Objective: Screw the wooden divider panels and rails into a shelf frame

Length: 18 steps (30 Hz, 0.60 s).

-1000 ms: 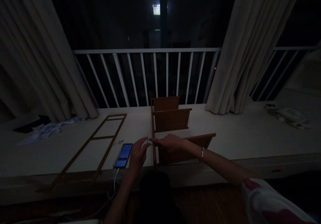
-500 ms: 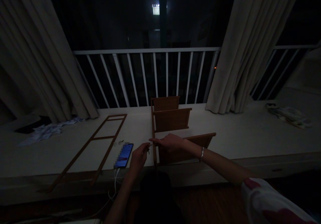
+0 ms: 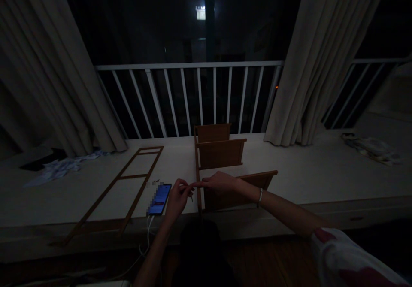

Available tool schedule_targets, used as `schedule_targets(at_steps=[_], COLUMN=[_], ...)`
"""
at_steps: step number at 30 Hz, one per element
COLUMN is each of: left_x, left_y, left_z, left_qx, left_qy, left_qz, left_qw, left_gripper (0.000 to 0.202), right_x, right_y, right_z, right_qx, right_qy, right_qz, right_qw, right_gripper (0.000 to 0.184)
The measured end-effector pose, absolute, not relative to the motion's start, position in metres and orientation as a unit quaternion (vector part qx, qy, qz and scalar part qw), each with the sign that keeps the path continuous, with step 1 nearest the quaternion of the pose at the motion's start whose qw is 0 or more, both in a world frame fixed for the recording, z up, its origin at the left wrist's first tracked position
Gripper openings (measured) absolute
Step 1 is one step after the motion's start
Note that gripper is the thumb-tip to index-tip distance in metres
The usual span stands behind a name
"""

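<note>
A brown wooden rack [image 3: 222,155] with several panels joined to one long side rail stands on the white ledge. Beside that rail my left hand [image 3: 178,199] is closed, its fingertips pinching a small thin piece [image 3: 192,198] whose exact kind is too dark to make out. My right hand [image 3: 220,183] lies over the nearest panel, its index finger stretched across the rail to the left fingertips. The other right fingers are bent and partly hidden. A lit phone [image 3: 161,199] lies just left of my left hand, a white cable [image 3: 148,231] running from it.
A separate ladder-like wooden frame [image 3: 132,176] lies on the ledge [image 3: 299,171] at left. Crumpled papers or cloth [image 3: 61,169] lie farther left, and a bundled cloth [image 3: 373,147] at far right. White railing [image 3: 189,65] and curtains [image 3: 299,64] stand behind.
My left fingers have shifted up and lifted slightly around the small piece. My right index finger has dropped a little, onto the left fingertips. The rack stays in place.
</note>
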<state>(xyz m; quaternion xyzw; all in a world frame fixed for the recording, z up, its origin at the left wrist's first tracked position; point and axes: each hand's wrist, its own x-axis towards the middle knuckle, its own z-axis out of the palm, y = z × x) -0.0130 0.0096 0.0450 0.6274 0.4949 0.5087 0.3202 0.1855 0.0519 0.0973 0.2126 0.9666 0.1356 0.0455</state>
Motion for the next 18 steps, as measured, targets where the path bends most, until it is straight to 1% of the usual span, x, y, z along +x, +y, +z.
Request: schedule_targets(at_steps=[8, 18], left_x=[-0.014, -0.013], left_y=[0.015, 0.017], left_z=[0.04, 0.029], left_qx=[0.621, 0.59], left_qy=[0.495, 0.484], left_qz=[0.505, 0.542], left_qw=[0.337, 0.352], left_gripper=[0.021, 0.028], right_x=[0.186, 0.185], right_y=[0.05, 0.049], right_z=[0.101, 0.103], right_qx=[0.219, 0.221], right_qy=[0.966, 0.968], right_qz=[0.126, 0.112], right_qw=[0.051, 0.042], right_gripper=[0.07, 0.067])
